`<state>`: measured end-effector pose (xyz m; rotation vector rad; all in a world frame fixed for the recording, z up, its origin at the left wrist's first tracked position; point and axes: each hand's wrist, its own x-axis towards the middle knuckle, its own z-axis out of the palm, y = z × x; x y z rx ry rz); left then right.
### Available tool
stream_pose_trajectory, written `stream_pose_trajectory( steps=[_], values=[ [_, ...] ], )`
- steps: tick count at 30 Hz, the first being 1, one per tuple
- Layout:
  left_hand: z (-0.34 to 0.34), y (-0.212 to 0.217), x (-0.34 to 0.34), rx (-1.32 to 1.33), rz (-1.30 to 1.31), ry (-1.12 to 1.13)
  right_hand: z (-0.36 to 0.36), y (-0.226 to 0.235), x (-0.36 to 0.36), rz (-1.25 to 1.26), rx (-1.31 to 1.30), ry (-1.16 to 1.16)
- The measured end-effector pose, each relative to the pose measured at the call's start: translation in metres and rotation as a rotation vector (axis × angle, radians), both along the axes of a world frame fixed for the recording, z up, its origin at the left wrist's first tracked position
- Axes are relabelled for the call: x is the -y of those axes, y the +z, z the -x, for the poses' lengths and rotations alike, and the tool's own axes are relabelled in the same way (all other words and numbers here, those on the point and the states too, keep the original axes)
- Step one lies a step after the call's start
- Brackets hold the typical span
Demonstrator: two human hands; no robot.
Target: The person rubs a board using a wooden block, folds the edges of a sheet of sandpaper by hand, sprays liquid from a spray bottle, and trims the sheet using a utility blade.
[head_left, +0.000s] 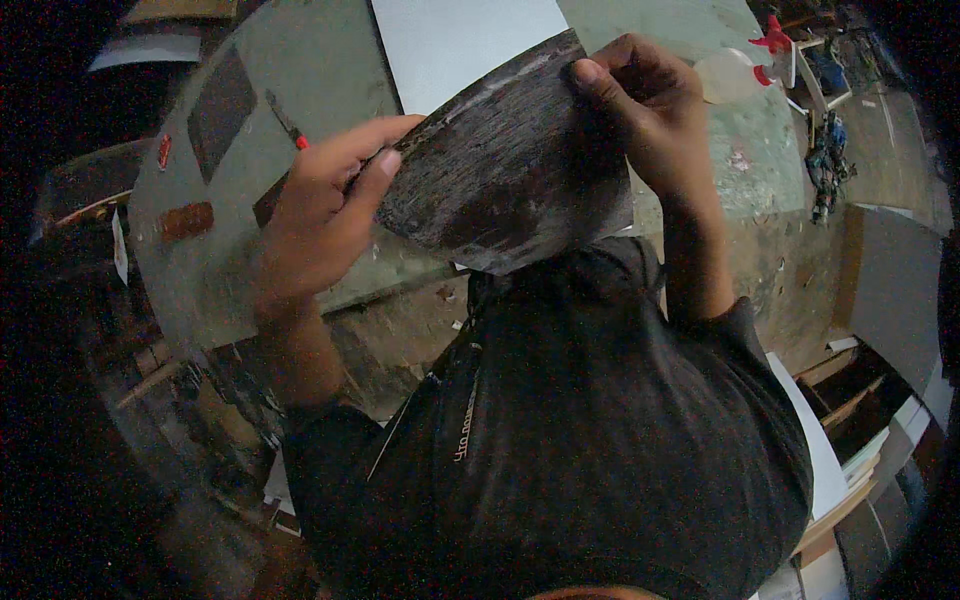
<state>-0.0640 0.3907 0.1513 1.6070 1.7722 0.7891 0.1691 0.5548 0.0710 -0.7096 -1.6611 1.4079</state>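
Both hands hold up a dark, flexible sheet (490,160) with grey streaks across its face; it bows toward me above the near edge of the table. My left hand (325,200) pinches its left edge between thumb and fingers. At the upper right corner, the thumb of my right hand (655,105) presses on the face, with the fingers curled behind. A white sheet (460,45) lies on the table behind it, partly covered from view. Close to my left hand is a slim tool (287,122) with a red end.
On the green-grey table (330,60) lie a dark rectangular piece (222,112), a brown block (187,220) and a small red object (165,151). A spray bottle (728,76) with a red head lies at the right, near a crumpled dark cloth (828,165).
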Motion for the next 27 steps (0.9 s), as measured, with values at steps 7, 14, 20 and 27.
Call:
stream_pose_trajectory(
  steps=[7,14,20,27],
  values=[
    [-0.013,0.018,-0.002,0.281,0.042,-0.036,-0.002,0.005,0.007,0.002,-0.034,-0.033],
    [-0.01,-0.003,0.005,-0.298,-0.013,0.166,0.016,0.003,0.023,-0.151,-0.05,-0.127],
    [0.013,-0.004,0.041,0.035,0.109,0.19,0.027,0.015,0.037,-0.016,-0.061,0.01],
    [0.014,-0.007,0.037,-0.077,0.068,0.123,0.029,0.0,0.029,-0.041,-0.053,-0.018]
  ],
)
